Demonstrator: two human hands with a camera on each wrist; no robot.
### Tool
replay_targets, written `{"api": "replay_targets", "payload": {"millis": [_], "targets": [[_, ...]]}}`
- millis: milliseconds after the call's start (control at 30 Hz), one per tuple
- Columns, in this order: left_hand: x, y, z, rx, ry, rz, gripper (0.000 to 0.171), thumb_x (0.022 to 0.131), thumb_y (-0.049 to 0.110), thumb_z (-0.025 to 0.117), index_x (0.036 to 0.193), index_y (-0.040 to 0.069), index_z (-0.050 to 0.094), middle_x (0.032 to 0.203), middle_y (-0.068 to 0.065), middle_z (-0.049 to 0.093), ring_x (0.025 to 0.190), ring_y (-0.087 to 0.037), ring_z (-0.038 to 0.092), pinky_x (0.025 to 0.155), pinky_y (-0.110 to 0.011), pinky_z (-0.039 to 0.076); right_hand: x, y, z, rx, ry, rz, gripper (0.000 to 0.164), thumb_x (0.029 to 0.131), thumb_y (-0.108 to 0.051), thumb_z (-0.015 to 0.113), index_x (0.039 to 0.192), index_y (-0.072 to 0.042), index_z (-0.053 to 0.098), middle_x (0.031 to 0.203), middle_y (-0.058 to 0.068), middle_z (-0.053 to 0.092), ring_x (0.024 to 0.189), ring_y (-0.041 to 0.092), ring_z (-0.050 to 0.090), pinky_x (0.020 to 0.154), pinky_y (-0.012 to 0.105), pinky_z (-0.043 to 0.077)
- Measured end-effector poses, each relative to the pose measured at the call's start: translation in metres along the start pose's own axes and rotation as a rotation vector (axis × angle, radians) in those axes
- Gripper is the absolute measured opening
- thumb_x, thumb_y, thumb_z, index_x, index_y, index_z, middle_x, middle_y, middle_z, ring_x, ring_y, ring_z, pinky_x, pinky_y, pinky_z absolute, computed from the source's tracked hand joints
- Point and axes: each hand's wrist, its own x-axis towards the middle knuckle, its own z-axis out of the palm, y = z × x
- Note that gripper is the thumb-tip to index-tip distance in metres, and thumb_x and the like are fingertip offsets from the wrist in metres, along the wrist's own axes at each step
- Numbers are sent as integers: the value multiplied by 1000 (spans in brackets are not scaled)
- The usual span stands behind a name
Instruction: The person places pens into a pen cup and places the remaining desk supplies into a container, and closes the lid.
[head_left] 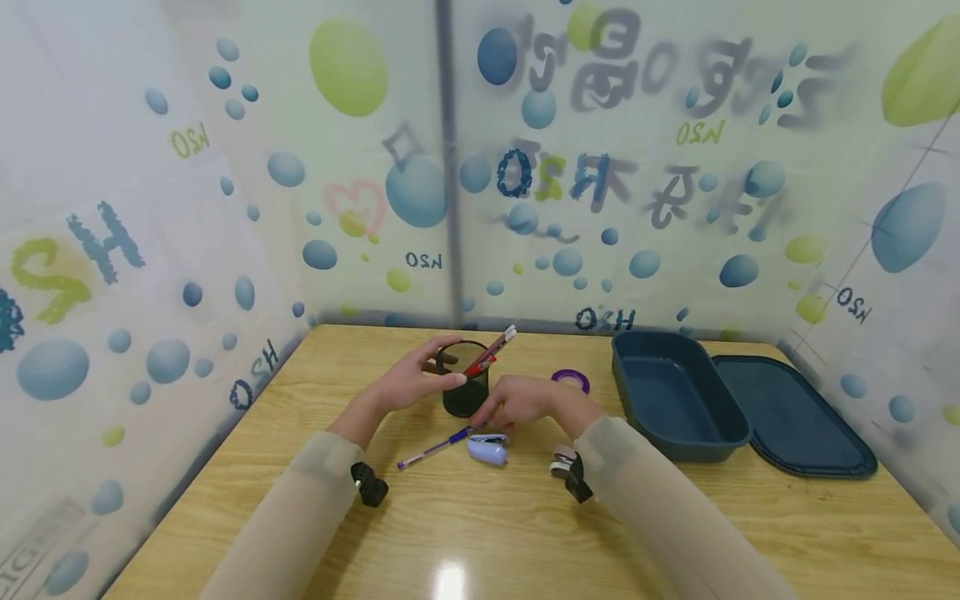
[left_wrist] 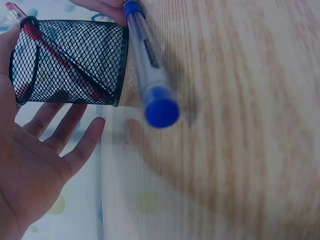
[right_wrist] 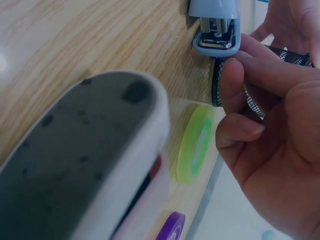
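Note:
A black mesh pen cup [head_left: 465, 398] stands upright with a red pen [head_left: 480, 367] and pencils [head_left: 501, 340] leaning in it. My left hand [head_left: 416, 375] holds the cup from the left, thumb near its rim and fingers around its far side. A clear pen with blue ends [head_left: 435, 451] lies on the table before the cup. Its far end is between the fingertips of my right hand [head_left: 521, 400], which pinches it low by the cup's base; the contact is partly hidden. Just below that hand sits a small light-blue stapler [head_left: 487, 450].
Purple tape [head_left: 572, 381] and green tape [right_wrist: 195, 145] lie right of the cup. A pale rounded object [right_wrist: 100, 150] is by my right wrist. Farther right are a dark-blue bin [head_left: 678, 400] and its flat lid [head_left: 802, 417]. Printed curtains [head_left: 360, 192] surround the wooden table [head_left: 480, 533].

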Motion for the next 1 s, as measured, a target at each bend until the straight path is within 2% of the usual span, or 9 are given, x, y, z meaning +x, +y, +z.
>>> {"api": "replay_targets", "payload": {"millis": [233, 400, 633, 767, 1000], "targets": [[0, 0, 1, -1, -5, -7, 77, 104, 43, 76, 170, 27, 41, 169, -21, 46, 143, -45, 55, 112, -62, 53, -6, 8, -3, -55, 11, -7, 32, 106, -3, 65, 131, -13, 82, 128, 1, 81, 83, 9, 63, 75, 21, 52], [0, 0, 1, -4, -8, -16, 77, 104, 45, 76, 170, 27, 40, 167, -20, 48, 143, -46, 55, 111, -61, 54, -10, 15, -6, -77, 24, -41, 32, 103, -1, 66, 129, -9, 83, 133, 3, 80, 90, 5, 65, 74, 18, 52], [-1, 0, 1, 4, -9, -23, 79, 105, 48, 74, 171, 26, 38, 168, -21, 47, 143, -48, 55, 110, -61, 55, -11, 17, -6, -33, 101, 25, 31, 101, -3, 71, 128, -12, 84, 118, 1, 82, 75, 10, 62, 71, 24, 55], [-1, 0, 1, 7, -8, -29, 80, 105, 48, 74, 172, 24, 37, 169, -21, 45, 143, -48, 55, 110, -61, 55, -9, 16, -4, -19, 106, 43, 31, 101, -4, 74, 129, -13, 83, 121, 1, 82, 83, 10, 64, 77, 27, 59], [-2, 2, 1, 6, -8, -32, 79, 105, 47, 75, 171, 27, 38, 164, -17, 51, 142, -47, 56, 109, -60, 56, -5, 14, -1, -34, 132, 83, 28, 100, -6, 79, 124, -18, 85, 119, -2, 82, 100, 11, 67, 88, 26, 57]]}}
